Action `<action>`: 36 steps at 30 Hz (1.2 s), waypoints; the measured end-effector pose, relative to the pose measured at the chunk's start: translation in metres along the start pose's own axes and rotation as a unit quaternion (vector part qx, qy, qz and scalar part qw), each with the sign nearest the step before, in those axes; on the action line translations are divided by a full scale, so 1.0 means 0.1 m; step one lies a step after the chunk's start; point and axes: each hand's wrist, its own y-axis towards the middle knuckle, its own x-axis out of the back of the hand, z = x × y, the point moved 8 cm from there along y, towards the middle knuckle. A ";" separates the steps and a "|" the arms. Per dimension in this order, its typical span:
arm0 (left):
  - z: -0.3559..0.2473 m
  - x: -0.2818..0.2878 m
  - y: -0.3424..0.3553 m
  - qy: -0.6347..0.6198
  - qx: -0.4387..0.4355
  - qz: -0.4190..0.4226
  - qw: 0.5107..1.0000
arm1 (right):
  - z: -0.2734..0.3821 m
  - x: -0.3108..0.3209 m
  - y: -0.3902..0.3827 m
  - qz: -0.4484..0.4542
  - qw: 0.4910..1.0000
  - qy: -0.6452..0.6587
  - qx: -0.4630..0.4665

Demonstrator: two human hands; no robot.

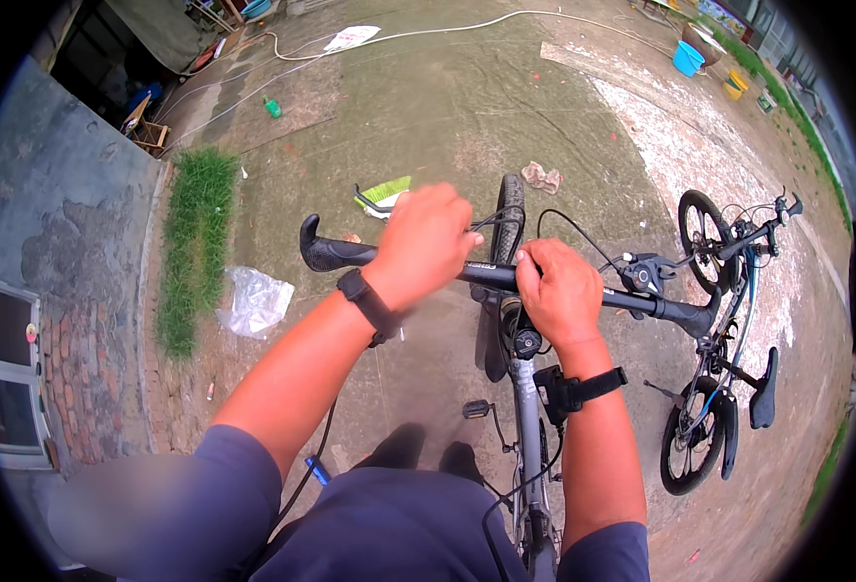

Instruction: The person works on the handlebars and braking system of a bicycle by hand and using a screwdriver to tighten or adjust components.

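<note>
Left hand [426,242] and right hand [561,291] both clenched around bicycle handlebar [491,274], front wheel [510,218] just beyond, second bicycle [724,339] right of right hand

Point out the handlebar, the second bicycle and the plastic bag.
handlebar [336,254]: head view, left black grip.
second bicycle [705,227]: head view, front tyre.
plastic bag [253,303]: head view, crumpled middle.

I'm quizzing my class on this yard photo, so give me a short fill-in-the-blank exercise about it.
1. Both hands, left and right, grip the bike's ____.
2. Each wrist wears a black ____.
3. A second bike stands to the person's ____.
4. The clear plastic bag lies beside a strip of ____.

Missing words: handlebar; strap; right; grass
</note>
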 end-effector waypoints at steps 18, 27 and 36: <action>-0.01 -0.02 -0.04 0.016 -0.018 0.007 1.000 | 0.00 0.00 0.00 0.001 1.000 -0.009 0.002; 0.02 -0.05 -0.03 0.027 -0.027 0.003 0.999 | 0.00 0.00 0.00 0.005 1.000 -0.009 -0.002; -0.01 0.00 -0.03 0.009 -0.025 0.004 1.000 | -0.01 0.00 0.00 0.000 1.000 -0.003 -0.001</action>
